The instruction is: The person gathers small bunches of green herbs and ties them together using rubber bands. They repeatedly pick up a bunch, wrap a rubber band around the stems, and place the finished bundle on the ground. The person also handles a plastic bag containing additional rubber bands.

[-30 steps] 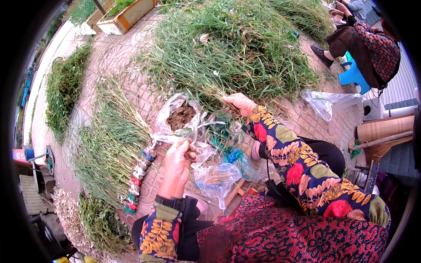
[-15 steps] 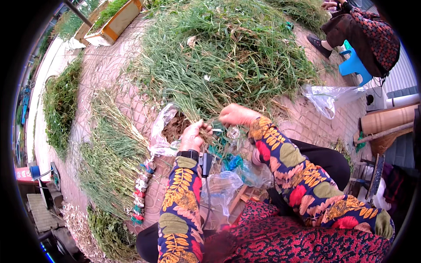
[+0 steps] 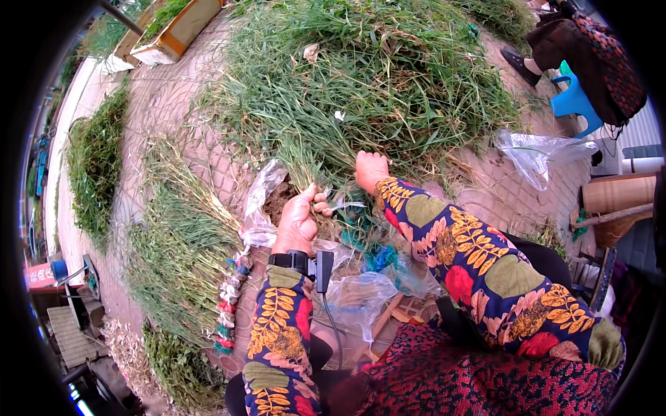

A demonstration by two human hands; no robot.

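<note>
My left hand (image 3: 298, 220) is closed around a small bunch of green grass stalks (image 3: 300, 163), roots toward me and tops pointing away. To its right, my right hand (image 3: 372, 170) is curled at the near edge of a large heap of long grass (image 3: 388, 90); whatever its fingers grip is hidden. Beside my left hand, a clear plastic bag (image 3: 260, 201) holds brown soil-like matter. Between my forearms lie crumpled clear plastic (image 3: 357, 298) and a blue plastic scrap (image 3: 380, 258).
Left of me lies a row of grass bundles (image 3: 180, 277), their ends wrapped in coloured strips (image 3: 225, 312). Another green pile (image 3: 97, 166) is farther left. White-and-orange planter boxes (image 3: 170, 38) stand at the far left. A person sits on a blue stool (image 3: 576, 104) at the far right, near a clear bag (image 3: 544, 156).
My right hand has moved away from beside my left hand, up to the edge of the heap. My left hand keeps hold of its bunch. The whole view has shifted slightly.
</note>
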